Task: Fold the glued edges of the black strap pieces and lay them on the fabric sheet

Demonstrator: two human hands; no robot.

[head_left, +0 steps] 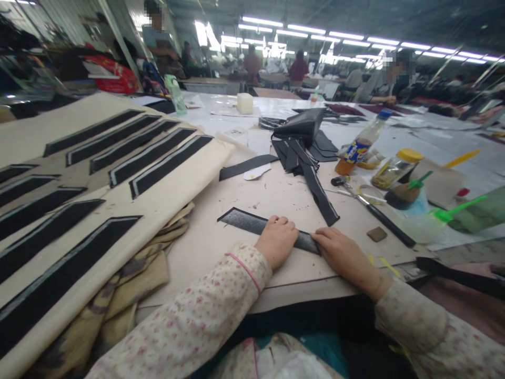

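A long black strip [244, 220] with a pointed left end lies flat on the beige work board [221, 247] in front of me. My left hand [277, 240] rests on its middle with the fingers curled down onto it. My right hand [342, 251] presses the strip's right end, fingers bent and close together. Both sleeves are pale with a small flower print.
Cream cloth sheets [130, 210] carrying several black strips lie stacked at left. A pile of black strips [303, 152] sits behind. Right of it: a bottle [361, 145], a yellow-lidded jar [396, 167], scissors [355, 193], a dark tool [389, 223], green brushes [453, 209]. Other people work at far tables.
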